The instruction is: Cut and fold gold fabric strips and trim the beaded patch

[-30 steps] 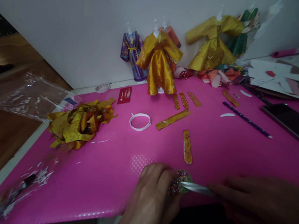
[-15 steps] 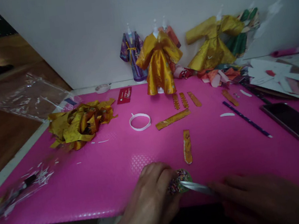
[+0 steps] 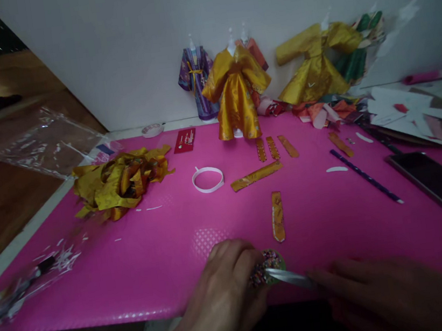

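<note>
My left hand point(image 3: 230, 281) is closed around a small round container point(image 3: 280, 263) at the table's front edge. Tiny multicoloured bits like beads point(image 3: 271, 259) fill it, and part of its green rim shows. My right hand point(image 3: 367, 287), dim and partly blurred, grips silver pointed tweezers point(image 3: 290, 277). Their tip lies among the bits; whether a bit is caught there is too small to tell. Just beyond the container lies a gold fabric strip point(image 3: 277, 215) with a pale edging round its pointed end. A longer gold strip point(image 3: 255, 176) rests farther back.
On the pink table point(image 3: 157, 271) are a white ring point(image 3: 208, 180), crumpled gold fabric point(image 3: 121, 181), a red card point(image 3: 184, 140), a dark blue pencil point(image 3: 364, 175) and a phone point(image 3: 441, 185). Small dressed figures, including one in gold point(image 3: 236, 93), stand along the wall.
The view has shifted very slightly. The tweezers' tip sits a little farther left in the container; both hands keep their grips.
</note>
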`<state>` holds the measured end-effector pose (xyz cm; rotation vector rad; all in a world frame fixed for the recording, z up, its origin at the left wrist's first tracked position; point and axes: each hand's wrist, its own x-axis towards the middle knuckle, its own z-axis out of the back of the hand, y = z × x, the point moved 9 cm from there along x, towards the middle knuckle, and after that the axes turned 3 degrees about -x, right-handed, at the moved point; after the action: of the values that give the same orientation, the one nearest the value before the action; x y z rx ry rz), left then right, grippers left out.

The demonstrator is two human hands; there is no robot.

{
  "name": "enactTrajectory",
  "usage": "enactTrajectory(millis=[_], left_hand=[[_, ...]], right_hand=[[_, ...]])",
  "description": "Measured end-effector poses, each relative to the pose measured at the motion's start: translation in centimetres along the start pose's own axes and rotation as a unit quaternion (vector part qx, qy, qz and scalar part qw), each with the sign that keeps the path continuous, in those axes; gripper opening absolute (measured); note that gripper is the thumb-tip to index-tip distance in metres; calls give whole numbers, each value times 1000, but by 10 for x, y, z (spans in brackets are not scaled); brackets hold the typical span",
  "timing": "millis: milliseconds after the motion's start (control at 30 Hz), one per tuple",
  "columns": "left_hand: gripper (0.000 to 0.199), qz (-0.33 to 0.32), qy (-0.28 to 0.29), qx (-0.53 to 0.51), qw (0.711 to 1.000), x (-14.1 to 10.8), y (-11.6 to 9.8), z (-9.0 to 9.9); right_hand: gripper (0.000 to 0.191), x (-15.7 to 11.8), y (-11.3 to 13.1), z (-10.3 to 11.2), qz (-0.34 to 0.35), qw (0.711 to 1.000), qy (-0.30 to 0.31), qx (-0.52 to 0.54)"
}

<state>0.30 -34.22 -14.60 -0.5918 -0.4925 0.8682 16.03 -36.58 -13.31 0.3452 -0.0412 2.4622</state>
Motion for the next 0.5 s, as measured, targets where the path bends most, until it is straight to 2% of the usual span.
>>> enactTrajectory(millis=[500], left_hand=[[39,2,-3,-8,1000,-2,0,1]], right_hand=[[35,-5,-3,-1,-7,1000,17,12]])
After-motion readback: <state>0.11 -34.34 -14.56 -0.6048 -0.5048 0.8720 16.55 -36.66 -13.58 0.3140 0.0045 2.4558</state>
